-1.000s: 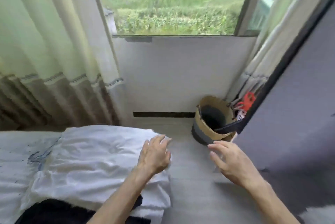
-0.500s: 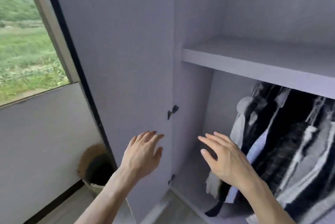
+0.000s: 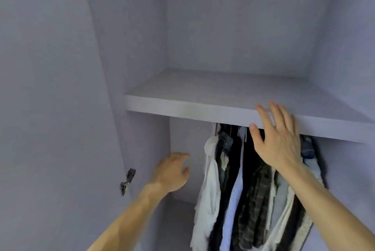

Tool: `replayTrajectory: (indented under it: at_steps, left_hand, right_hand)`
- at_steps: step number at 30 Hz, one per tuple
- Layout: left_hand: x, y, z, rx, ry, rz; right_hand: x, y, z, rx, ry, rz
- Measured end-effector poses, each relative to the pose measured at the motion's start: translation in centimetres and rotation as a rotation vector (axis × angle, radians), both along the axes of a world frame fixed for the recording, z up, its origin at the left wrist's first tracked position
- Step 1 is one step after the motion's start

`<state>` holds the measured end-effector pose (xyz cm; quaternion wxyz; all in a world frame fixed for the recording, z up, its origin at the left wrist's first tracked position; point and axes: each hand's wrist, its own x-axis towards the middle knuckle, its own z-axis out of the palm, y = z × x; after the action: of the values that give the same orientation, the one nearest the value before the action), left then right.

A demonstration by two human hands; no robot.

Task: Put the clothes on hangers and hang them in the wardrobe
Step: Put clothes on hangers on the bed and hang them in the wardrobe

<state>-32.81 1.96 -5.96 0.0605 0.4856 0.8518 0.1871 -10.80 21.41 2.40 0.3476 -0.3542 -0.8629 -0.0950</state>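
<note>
The wardrobe [image 3: 223, 27] stands open, grey-lilac inside, with its door [image 3: 50, 108] swung out to the left and a metal hinge [image 3: 127, 179] on the door's inner edge. A shelf [image 3: 182, 108] crosses the wardrobe from its left wall to its right wall.

Under the shelf hang the clothes [image 3: 233, 189], packed close together in a row that starts a little in from the left wall and runs toward the right. At the row's left end is a white garment. Next come dark pieces, a pale blue striped shirt and a dark plaid shirt. Pale denim shows at the right end, partly hidden behind the right forearm. What they hang from is tucked up under the shelf and too dim to make out.

The right hand [image 3: 278, 141] is raised in front of the shelf's front edge, fingers straight and spread wide, thumb out to the left, holding nothing. Its fingertips overlap the edge, but whether they touch it cannot be told. The palm covers the top of the middle garments.

The left hand [image 3: 172, 173] is lower, below the shelf near the left wall, just beside the white garment and apart from it. Its fingers are loosely bent and it holds nothing.
</note>
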Motion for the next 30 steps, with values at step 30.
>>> replayTrajectory:
  at_steps: [30]
  left_hand:
    - [-1.6,19.2,-3.8,0.265,-0.576,0.218]
  right_hand:
    - [-3.9,9.3,-4.0,0.465,0.262,-0.184]
